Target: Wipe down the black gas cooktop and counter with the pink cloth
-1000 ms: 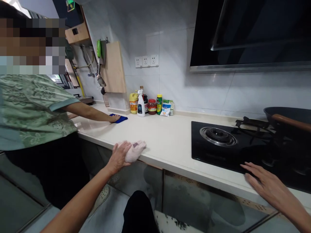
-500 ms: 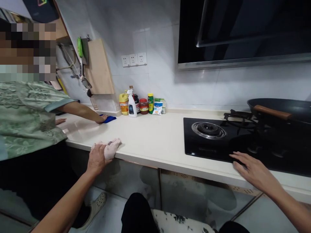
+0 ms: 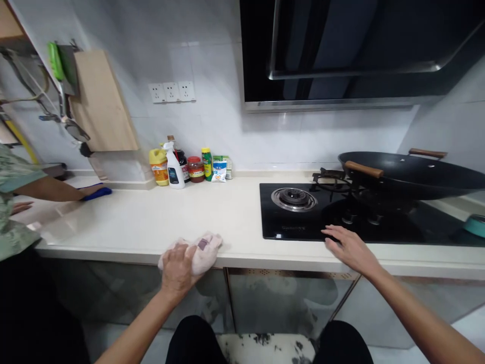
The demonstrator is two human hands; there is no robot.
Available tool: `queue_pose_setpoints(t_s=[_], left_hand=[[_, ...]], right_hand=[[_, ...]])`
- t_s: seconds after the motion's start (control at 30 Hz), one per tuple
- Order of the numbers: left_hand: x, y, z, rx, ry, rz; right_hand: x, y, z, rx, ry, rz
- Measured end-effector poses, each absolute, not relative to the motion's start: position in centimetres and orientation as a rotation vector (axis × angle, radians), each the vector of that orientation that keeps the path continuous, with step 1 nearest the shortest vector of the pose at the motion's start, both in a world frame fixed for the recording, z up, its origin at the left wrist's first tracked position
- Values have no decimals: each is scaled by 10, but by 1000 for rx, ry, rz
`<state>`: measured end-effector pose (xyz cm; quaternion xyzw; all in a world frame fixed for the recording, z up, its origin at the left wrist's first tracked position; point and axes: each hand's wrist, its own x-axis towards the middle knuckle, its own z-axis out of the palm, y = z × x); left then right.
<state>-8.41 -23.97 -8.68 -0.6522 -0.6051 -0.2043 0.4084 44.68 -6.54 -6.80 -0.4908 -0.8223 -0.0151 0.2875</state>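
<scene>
My left hand (image 3: 177,268) is closed on a pale pink cloth (image 3: 205,254), which lies bunched over the front edge of the white countertop (image 3: 151,217). Part of the cloth shows to the right of my fingers, with a small purple patch on it. Over at the right, my right hand (image 3: 352,249) rests open at the front edge of the black gas hob (image 3: 295,230), fingers stretched out and holding nothing. The hob's bare left burner (image 3: 294,198) sits up and to the left of that hand.
A wok (image 3: 405,174) stands on the hob's right side under the range hood (image 3: 341,60). Along the wall are a spray bottle (image 3: 174,169), yellow bottle (image 3: 158,168), red-lidded jar (image 3: 196,170) and packets. At left, another person's arm (image 3: 55,189) presses a blue cloth (image 3: 97,192) on the counter.
The view has turned right, showing more of the wok. My left hand has slid the pink cloth rightward along the counter edge. My right hand stays open by the hob.
</scene>
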Motion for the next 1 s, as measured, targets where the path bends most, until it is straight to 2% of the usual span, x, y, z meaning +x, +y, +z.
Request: queue_pose_setpoints(t_s=[0.2, 0.47, 0.67, 0.8, 0.9, 1.0], left_hand=[[27, -207, -105, -1741, -1384, -719], [138, -178, -103, -1841, -1256, -708], [175, -172, -92, -1912, -1307, -640], [196, -167, -93, -1926, -1332, -637], [205, -163, -93, -1935, -1357, -598], [199, -164, -87, -2049, -1346, -528]], right_hand=[[444, -69, -65, -1304, -2172, -64], [443, -72, -58, -1214, -2095, 17], [413, -121, -39, -1002, -1518, 190], [357, -168, -56, -811, -1856, 104], [330, -176, -78, -842, -2016, -139], [331, -170, -88, -880, -2039, -200]])
